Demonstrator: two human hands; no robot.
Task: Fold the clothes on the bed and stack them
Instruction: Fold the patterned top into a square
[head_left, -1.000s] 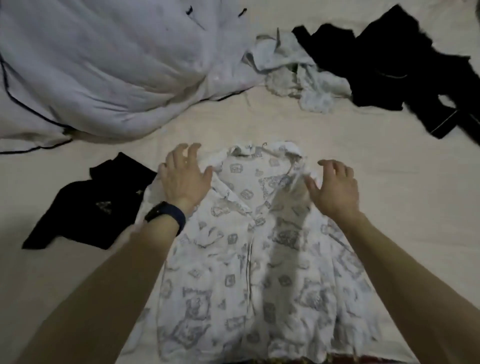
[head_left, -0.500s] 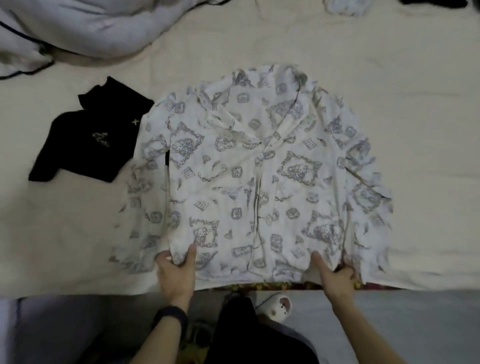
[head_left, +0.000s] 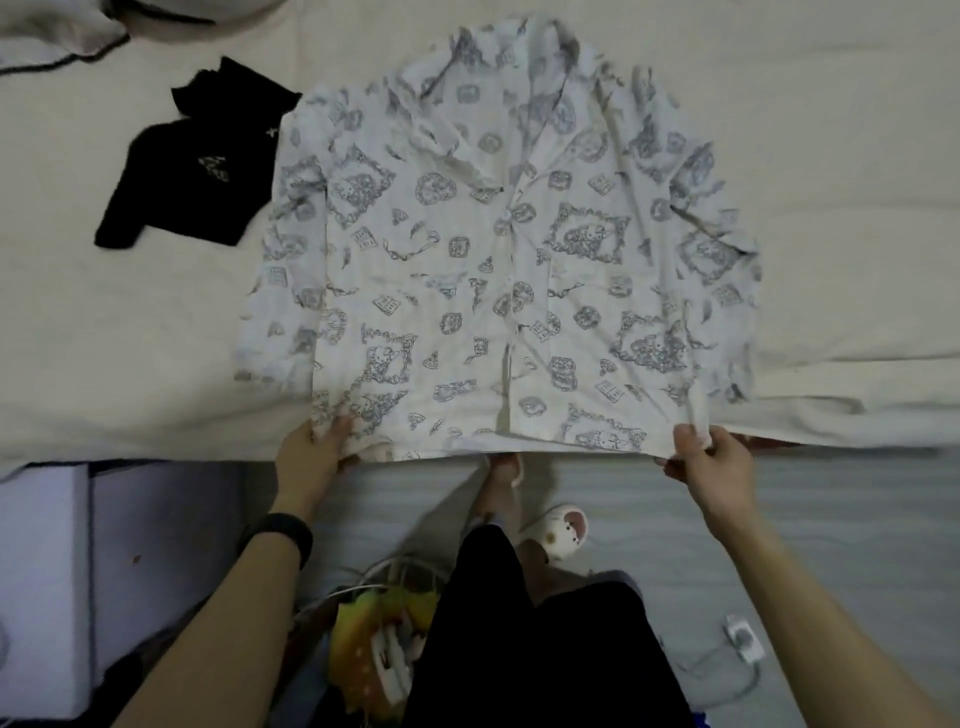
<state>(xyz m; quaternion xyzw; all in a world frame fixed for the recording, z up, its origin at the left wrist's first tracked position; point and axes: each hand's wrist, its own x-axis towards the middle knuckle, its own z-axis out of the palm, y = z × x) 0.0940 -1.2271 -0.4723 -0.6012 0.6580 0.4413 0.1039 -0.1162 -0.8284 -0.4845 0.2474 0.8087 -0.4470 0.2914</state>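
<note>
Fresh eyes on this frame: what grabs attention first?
The white pajama shirt with grey cartoon print lies spread front up across the middle of the bed. The left hand and right hand each grip a corner of its hem at the bed's near edge. A black garment lies rumpled beside it on the left.

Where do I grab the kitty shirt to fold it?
Take the shirt by its two bottom corners, coming from the bed's near edge, where the left hand and right hand pinch it. It lies flat, buttons up, collar far away, so the hem is the closest free edge.
</note>
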